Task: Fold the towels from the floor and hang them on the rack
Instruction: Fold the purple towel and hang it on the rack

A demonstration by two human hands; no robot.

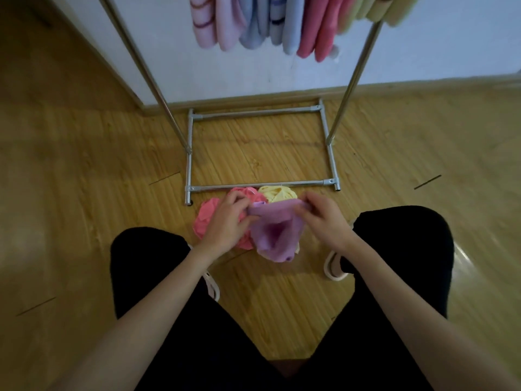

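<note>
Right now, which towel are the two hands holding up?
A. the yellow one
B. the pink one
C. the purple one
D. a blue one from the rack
C: the left hand and the right hand each pinch the top edge of the purple towel, while the pink towel and the yellow towel lie crumpled on the floor.

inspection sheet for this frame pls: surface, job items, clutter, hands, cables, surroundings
Surface: wooden floor, some dark scuff lines.
Job's things: purple towel lifted by its top edge; pink towel and yellow towel crumpled on the floor by the rack base; folded towels hang above.
Clutter: nothing seen.
Grippers: left hand and right hand both pinch the purple towel's edge.
Cables: nothing seen.
Surroundings: white wall, baseboard.
</note>
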